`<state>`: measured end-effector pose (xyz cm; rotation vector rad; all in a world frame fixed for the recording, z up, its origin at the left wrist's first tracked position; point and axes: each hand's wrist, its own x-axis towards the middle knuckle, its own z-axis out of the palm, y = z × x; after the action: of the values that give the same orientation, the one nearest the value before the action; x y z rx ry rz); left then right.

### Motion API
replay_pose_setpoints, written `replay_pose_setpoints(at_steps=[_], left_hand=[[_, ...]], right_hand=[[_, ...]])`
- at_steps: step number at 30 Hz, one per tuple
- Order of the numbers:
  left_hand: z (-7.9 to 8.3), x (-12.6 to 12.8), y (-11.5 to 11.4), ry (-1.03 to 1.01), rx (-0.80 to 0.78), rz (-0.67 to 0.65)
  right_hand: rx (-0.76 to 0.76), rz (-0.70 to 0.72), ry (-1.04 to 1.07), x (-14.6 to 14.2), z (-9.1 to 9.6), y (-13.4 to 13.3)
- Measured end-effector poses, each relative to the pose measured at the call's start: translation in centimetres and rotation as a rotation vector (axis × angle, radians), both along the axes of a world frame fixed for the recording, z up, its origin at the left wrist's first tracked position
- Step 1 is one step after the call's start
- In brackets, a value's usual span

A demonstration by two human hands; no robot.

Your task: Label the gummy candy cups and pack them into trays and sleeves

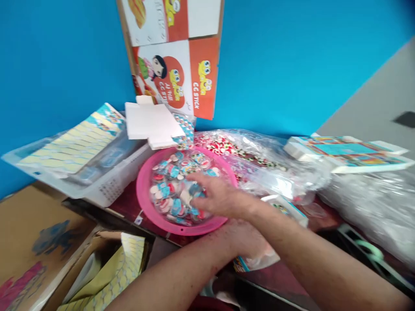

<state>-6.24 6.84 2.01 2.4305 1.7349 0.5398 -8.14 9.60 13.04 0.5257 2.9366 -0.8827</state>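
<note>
My right hand [210, 194] reaches over a pink plastic basket [145, 207]. Its fingers are spread, touching or just above the small wrapped sweets [177, 207] piled inside, which have blue, white and red parts. Crossing beneath my right forearm, my left hand [248, 239] lies against a small white printed carton [259, 259], seemingly gripping it. Most of the left fingers are hidden. Another white-edged part of a carton [296, 211] shows beyond the right forearm; whether it is the same carton is not visible.
A white plastic crate [113, 185] with printed sheets stands left. Flattened cartons [155, 123] lie behind the basket, and more printed cartons [350, 151] at right. Clear bags [272, 147] of red and green sweets lie behind. A tape dispenser [366, 250] sits right; an open cardboard box [81, 259] is at lower left.
</note>
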Motion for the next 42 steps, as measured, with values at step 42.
replay_pose_setpoints(at_steps=[42], left_hand=[[1.9,0.3,0.0,0.158,0.014,-0.141]], right_hand=[[0.268,-0.408,0.358,21.3,-10.5,9.6]])
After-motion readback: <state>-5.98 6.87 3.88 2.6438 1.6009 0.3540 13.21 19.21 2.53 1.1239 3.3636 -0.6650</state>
